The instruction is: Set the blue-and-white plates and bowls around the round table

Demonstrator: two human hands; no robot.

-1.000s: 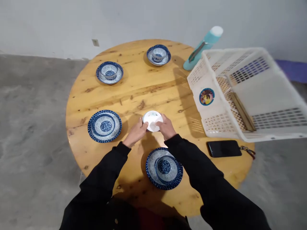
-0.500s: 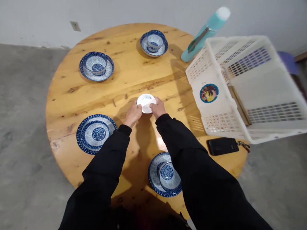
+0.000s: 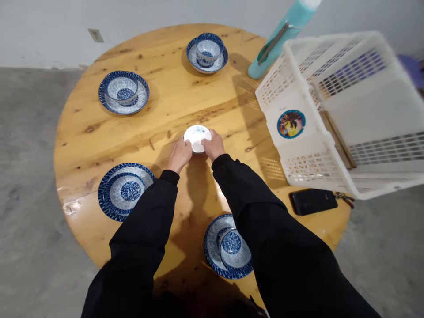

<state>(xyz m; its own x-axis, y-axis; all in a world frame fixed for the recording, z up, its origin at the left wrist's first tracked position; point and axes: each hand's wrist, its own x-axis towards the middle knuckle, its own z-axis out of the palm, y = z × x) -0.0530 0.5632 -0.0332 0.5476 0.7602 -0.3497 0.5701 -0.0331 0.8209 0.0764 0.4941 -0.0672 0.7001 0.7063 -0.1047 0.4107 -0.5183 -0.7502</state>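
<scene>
Both of my hands hold a small white dish near the middle of a round wooden table. My left hand grips its left rim, fingers curled. On the dish's right rim my right hand does the same. The dish sits low, at or just above the tabletop; I cannot tell whether it touches. Black sleeves cover both arms.
Blue-patterned plates lie at the near left and near centre. Two plates with bowls stand at the far left and far centre. A white plastic basket, a teal bottle and a black phone occupy the right side.
My hands have carried the white dish farther out toward the table's middle, arms stretching forward. The view has shifted with my head.
</scene>
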